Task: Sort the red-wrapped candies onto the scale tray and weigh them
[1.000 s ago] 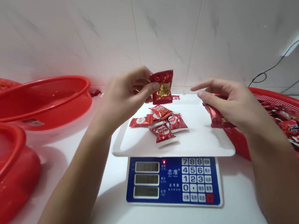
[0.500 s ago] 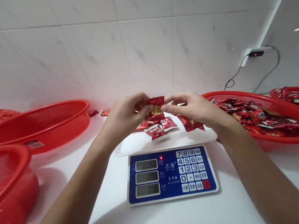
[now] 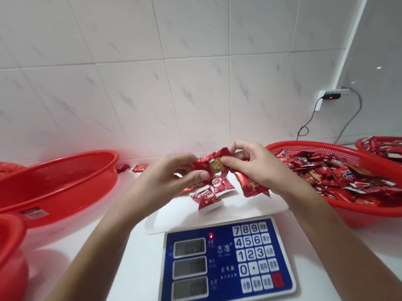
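Over the scale's white pan (image 3: 171,215), a small red snack packet (image 3: 214,164) with a gold patch is held up between my two hands. My right hand (image 3: 254,166) pinches its right end, thumb on the front. Closed around its left end is my left hand (image 3: 168,178), its thumb low and some fingertips hidden behind the packet. Just below, two red-and-white packets (image 3: 205,197) lie on the pan. A larger red packet (image 3: 250,183) rests under my right hand. In front is the blue keypad panel (image 3: 229,266) of the scale, with lit displays too dim to read surely.
At right stands a red basket (image 3: 333,206) full of small packets, with another filled red basket (image 3: 400,141) behind. Several red baskets (image 3: 71,193) stand at left. Loose packets (image 3: 139,168) lie by the tiled wall. A cable (image 3: 311,117) hangs from a wall socket.
The view has tilted up, so everything sits lower. The packet has turned from upright to slanting, and my right thumb has moved onto its front.
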The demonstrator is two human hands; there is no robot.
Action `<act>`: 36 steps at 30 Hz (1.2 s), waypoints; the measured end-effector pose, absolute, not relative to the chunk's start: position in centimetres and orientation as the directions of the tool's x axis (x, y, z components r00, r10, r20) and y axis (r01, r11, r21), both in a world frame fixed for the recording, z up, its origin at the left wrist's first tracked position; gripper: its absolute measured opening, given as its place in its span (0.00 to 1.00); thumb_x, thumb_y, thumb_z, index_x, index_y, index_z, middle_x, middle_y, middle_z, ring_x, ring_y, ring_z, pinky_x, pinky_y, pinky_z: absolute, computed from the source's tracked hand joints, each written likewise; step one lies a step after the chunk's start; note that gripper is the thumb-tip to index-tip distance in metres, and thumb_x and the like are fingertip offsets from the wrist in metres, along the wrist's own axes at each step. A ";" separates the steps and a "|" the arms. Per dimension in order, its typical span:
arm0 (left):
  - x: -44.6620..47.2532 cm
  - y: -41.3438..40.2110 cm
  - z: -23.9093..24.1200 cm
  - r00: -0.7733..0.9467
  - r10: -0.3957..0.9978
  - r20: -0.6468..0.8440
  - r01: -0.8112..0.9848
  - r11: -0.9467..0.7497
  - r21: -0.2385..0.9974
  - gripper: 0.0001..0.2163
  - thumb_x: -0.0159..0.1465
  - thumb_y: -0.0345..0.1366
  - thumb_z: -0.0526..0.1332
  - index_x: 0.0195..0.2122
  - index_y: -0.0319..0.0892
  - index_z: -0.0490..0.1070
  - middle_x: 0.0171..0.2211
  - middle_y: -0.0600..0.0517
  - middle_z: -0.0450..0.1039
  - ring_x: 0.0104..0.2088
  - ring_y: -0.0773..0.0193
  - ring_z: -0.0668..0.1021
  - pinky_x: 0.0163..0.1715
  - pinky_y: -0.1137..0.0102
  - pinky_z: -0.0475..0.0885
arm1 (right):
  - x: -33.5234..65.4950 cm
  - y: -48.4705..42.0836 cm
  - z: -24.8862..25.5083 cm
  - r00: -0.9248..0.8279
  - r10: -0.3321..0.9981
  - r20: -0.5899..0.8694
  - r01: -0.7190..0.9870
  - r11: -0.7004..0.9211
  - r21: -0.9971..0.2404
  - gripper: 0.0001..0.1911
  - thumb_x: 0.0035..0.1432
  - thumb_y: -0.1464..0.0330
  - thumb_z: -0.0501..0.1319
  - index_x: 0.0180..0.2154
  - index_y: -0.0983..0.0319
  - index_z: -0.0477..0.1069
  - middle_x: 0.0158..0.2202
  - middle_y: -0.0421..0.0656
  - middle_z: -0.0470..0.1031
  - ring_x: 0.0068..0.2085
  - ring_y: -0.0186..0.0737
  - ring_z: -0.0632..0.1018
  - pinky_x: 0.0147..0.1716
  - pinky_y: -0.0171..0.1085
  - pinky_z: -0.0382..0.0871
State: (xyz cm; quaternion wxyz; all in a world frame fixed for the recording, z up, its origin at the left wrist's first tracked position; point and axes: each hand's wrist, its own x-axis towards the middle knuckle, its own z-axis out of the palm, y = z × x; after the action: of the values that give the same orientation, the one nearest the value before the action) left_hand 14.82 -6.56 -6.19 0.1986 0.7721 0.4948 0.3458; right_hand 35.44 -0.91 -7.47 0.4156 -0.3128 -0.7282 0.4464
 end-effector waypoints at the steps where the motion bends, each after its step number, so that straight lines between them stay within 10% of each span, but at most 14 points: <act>1: 14.7 -6.5 -6.1 0.272 0.908 0.317 0.632 -0.418 0.653 0.13 0.63 0.47 0.63 0.38 0.42 0.78 0.36 0.48 0.83 0.36 0.58 0.82 0.31 0.68 0.75 | 35.4 -1.0 -7.5 -0.480 0.819 0.315 0.096 0.407 -0.909 0.10 0.65 0.71 0.64 0.30 0.61 0.68 0.28 0.39 0.77 0.29 0.33 0.77 0.29 0.32 0.67; 10: 13.9 -6.1 -6.0 0.286 0.909 0.302 0.816 -0.397 0.419 0.13 0.64 0.45 0.59 0.30 0.40 0.75 0.24 0.50 0.75 0.25 0.64 0.74 0.24 0.70 0.66 | 34.8 -0.8 -8.6 -0.645 0.717 0.266 0.099 0.423 -0.901 0.08 0.63 0.64 0.67 0.40 0.62 0.74 0.32 0.40 0.79 0.32 0.33 0.78 0.32 0.32 0.69; 23: 14.1 -5.7 -7.0 0.353 0.868 0.351 0.771 -0.482 0.417 0.09 0.66 0.37 0.60 0.31 0.42 0.78 0.25 0.51 0.78 0.24 0.64 0.77 0.22 0.72 0.69 | 35.4 0.2 -9.2 -0.685 0.682 0.257 0.083 0.423 -0.902 0.08 0.62 0.64 0.66 0.40 0.61 0.78 0.40 0.45 0.82 0.40 0.39 0.81 0.42 0.37 0.72; 36: 14.1 -4.1 -8.6 0.284 0.729 0.623 0.808 -0.532 0.254 0.03 0.61 0.31 0.67 0.30 0.41 0.75 0.30 0.51 0.78 0.28 0.65 0.78 0.30 0.71 0.73 | 37.2 -0.1 -7.6 -0.462 0.879 0.119 0.445 0.346 -0.826 0.15 0.55 0.58 0.71 0.39 0.61 0.81 0.25 0.41 0.75 0.18 0.30 0.66 0.17 0.34 0.56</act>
State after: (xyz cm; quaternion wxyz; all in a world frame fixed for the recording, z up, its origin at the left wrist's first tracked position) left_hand 14.05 -4.09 -8.55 -0.0554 0.7992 0.4806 0.3566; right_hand 37.16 -0.14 -7.60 0.2883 -0.4309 -0.7682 0.3756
